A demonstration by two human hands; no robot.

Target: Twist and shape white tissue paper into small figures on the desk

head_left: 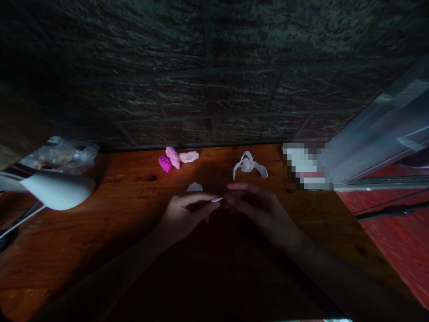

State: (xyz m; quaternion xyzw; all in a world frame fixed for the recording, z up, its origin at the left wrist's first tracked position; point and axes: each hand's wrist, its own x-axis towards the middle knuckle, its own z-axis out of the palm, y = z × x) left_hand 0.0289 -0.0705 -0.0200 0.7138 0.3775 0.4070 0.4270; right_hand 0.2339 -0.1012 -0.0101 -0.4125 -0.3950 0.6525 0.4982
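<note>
Between the thumb and index finger of my left hand is a small thin white piece, seen nearly edge-on; it looks like clay. My right hand is close on the other side, its fingers curled together by the piece's right end. Whether those fingertips hold anything is too dark to see. Just behind my left hand lies a white petal-like piece, partly hidden. Farther back on the right rests a white shape with curved petal-like arms.
Pink lumps like modelling clay lie on the wooden table near the dark brick wall. At left are a white rounded object and clear plastic packaging. A blurred-out white item is at right.
</note>
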